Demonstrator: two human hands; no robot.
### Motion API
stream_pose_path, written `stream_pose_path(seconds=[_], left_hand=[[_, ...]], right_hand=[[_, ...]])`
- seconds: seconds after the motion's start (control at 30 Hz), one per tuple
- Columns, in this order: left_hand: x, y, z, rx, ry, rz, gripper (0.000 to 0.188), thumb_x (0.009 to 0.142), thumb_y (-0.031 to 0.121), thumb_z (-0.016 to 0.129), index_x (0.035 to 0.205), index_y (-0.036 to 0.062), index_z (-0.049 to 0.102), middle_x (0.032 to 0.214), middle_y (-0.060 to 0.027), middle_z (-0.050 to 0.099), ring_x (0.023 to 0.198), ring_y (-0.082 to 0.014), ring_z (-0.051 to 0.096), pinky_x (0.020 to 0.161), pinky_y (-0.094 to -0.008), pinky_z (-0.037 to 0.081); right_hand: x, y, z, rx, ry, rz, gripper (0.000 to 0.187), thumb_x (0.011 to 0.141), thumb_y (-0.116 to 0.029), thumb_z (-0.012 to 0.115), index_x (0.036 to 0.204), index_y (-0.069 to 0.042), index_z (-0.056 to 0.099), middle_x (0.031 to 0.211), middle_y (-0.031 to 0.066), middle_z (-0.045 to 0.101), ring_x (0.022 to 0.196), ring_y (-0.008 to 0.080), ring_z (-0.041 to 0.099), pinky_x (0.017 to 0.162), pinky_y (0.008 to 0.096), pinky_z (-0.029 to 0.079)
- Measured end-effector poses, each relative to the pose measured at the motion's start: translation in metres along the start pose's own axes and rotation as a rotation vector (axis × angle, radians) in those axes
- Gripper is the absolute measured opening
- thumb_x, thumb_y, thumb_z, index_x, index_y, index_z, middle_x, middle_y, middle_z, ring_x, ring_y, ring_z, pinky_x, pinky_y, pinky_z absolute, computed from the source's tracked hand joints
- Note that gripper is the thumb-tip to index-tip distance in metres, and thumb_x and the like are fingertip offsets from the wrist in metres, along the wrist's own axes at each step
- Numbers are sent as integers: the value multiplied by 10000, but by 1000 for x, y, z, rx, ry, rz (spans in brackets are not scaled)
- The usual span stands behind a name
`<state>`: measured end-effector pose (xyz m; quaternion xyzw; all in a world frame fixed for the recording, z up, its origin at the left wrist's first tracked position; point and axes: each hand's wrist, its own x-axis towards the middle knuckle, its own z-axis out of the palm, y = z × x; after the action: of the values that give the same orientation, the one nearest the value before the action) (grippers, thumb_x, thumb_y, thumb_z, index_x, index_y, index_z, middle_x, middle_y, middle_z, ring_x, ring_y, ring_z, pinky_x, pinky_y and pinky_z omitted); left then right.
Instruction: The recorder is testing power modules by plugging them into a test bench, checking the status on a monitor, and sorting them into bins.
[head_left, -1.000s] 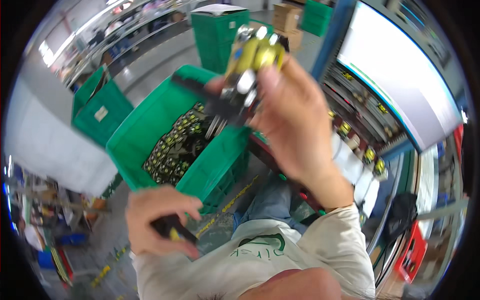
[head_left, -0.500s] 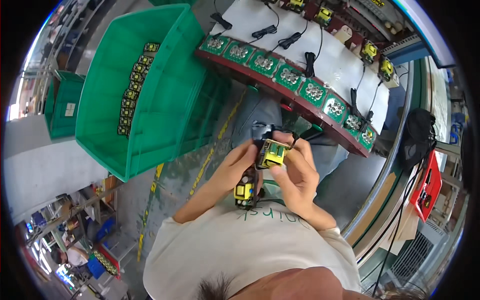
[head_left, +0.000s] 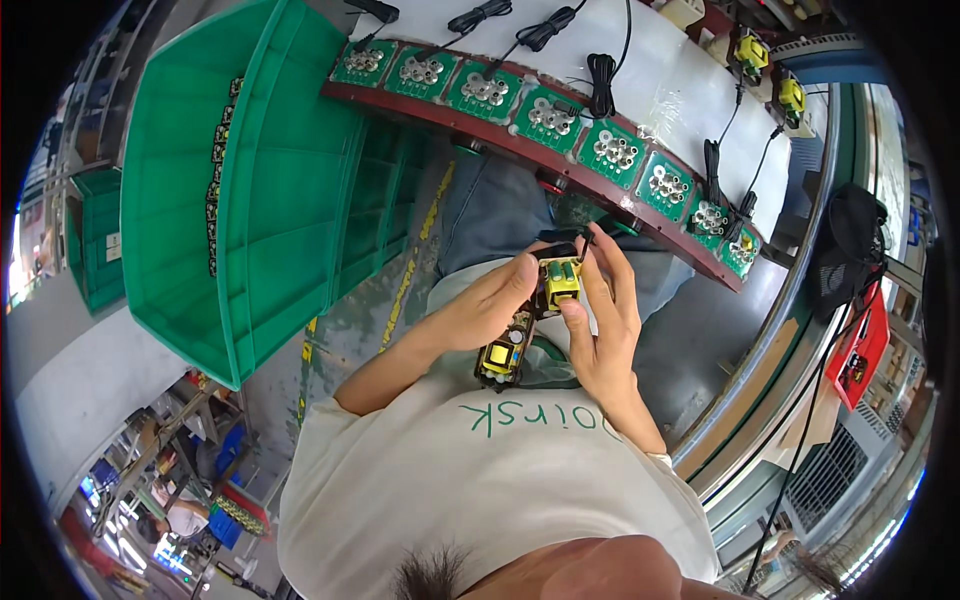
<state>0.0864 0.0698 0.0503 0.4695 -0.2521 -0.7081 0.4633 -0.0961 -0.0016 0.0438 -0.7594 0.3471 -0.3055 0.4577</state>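
Observation:
In front of my chest, my right hand (head_left: 605,335) pinches a circuit board (head_left: 562,284) with a yellow transformer and green parts, its thumb on the near end. Its other fingers stretch up beside a short black cable (head_left: 586,240). My left hand (head_left: 490,300) is closed around the left side of the same boards, its fingers mostly hidden beneath. A second circuit board (head_left: 501,358) with a yellow transformer slants out below my left hand, towards my shirt. How the two boards are held together cannot be seen.
A large green bin (head_left: 290,200) on the left has a row of boards (head_left: 218,180) inside. Ahead stands a dark red fixture (head_left: 490,135) with green contact boards (head_left: 550,117) and black cables (head_left: 602,85). A red tray (head_left: 862,350) and a metal-edged bench (head_left: 740,375) are at right.
My view has shifted, so the bin and fixture sit further left. The held boards have tilted, and my right fingers have straightened upward. Both hands still hold the boards.

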Motion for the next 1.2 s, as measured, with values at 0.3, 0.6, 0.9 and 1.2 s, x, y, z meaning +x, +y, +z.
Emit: stream_pose_path(seconds=[0.3,0.6,0.9,1.2], left_hand=[[18,-13,-25,-87,-103,-261,617,1179,512,317,1495,20,513,1006,-108,711,624,-137,649,537,-243,487],[13,-42,-38,-456,-205,-442,477,1173,441,424,1243,22,638,828,-86,701,537,-149,641,459,-267,459],[24,-65,-40,208,-423,-335,310,1162,309,516,1195,23,630,826,-21,687,703,-98,634,592,-202,439],[27,-51,-8,240,183,26,226,1071,222,664,944,36,682,780,1,650,651,-111,497,610,-278,410]], right_hand=[[22,7,-26,-89,-91,1,456,871,-150,849,1279,19,733,1374,148,625,1139,295,612,905,368,551],[8,23,-30,17,-317,-64,357,799,-127,880,1121,1,796,1275,121,680,1096,267,622,864,363,547],[1,20,-34,52,-506,190,455,771,-106,881,1205,-21,774,1247,126,705,1110,268,630,894,367,545],[-53,43,-78,126,-561,850,470,781,-196,873,1193,-5,753,1140,113,742,1177,308,635,947,400,516]])
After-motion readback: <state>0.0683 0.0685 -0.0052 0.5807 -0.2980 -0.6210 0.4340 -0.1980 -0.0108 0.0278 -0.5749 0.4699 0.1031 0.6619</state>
